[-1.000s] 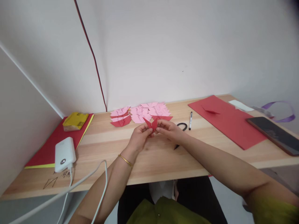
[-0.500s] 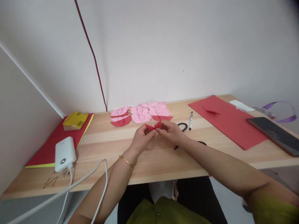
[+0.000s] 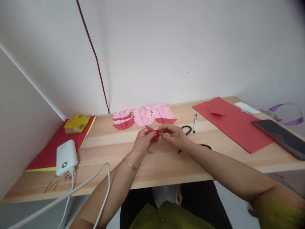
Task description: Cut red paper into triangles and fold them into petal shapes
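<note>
Far L: dk red sheets (image 3: pixel 51 148) w/ yellow edge (image 3: pixel 88 129) showing, flat on wood table (image 3: pixel 102 136).
Yellow pkt (image 3: pixel 77 124): on top of dk red sheets, toward their far end.
Pwr bank (image 3: pixel 66 156): white, at near end of same sheets, white cable (image 3: pixel 72 178) plugged in.
Cord (image 3: pixel 96 60): dk red, runs down wall (image 3: pixel 147 54) to table's back edge.
Pink folded pcs (image 3: pixel 144 116): grouped by wall, w/ red folded pcs (image 3: pixel 124 124) among & in front.
L hand (image 3: pixel 142 140): gold bracelet (image 3: pixel 130 164) on wrist; thumb & fingers pinched narrow on L side of red paper.
Red paper (image 3: pixel 157 136): small, folded, pointed; btwn both hands, above table, mid-front of pink pcs.
R hand (image 3: pixel 174 135): thumb & fingers pinched narrow on R side of red paper.
Scissors (image 3: pixel 190 128): blk handles, on table, partly hidden under R forearm.
Pen (image 3: pixel 195 123): white w/ blk, just R of scissors.
Red sheets (image 3: pixel 234 127): flat, small red folded pc (image 3: pixel 216 114) on top.
White strip (image 3: pixel 247 108): behind phone (image 3: pixel 281 136), which lies at R edge of red sheets.
Far R: purple strap (image 3: pixel 296 122), looped.
</note>
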Demonstrator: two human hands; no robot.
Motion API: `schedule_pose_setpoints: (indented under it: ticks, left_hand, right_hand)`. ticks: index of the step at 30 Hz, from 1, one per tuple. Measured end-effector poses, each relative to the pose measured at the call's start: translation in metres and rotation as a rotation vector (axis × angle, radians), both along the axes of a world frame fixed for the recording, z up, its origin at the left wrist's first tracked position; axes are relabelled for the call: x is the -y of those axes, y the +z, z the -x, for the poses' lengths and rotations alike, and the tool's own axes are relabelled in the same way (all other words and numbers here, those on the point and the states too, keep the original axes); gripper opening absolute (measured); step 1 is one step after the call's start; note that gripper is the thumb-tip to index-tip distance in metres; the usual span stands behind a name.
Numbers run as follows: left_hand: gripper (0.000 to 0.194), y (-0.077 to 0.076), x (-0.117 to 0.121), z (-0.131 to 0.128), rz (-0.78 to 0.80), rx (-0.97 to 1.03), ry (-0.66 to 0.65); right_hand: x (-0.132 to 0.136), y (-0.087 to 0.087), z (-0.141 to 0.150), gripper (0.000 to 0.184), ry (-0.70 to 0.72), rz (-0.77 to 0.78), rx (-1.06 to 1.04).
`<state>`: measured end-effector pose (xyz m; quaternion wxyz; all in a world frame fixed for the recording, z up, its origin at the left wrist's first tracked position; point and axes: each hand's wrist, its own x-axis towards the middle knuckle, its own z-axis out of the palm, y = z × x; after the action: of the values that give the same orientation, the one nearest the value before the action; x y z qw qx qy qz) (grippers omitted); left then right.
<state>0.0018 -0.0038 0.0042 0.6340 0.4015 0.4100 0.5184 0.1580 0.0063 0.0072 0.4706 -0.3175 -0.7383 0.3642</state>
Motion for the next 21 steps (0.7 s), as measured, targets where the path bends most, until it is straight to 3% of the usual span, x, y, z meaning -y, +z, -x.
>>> schedule_pose_setpoints:
  ticks: [9,21]
  left_hand:
    - [0.012,0.0005,-0.0004,0.0008,0.041,0.035,-0.018]
    - [0.020,-0.0054,-0.0030,0.0044,0.036,-0.048,-0.025]
  right_hand:
    - [-0.0034,-0.0030,-0.0046,0.010,0.111,-0.015,0.019]
    - [-0.0077,0.0000,-0.0065,0.017,0.126,-0.140,0.091]
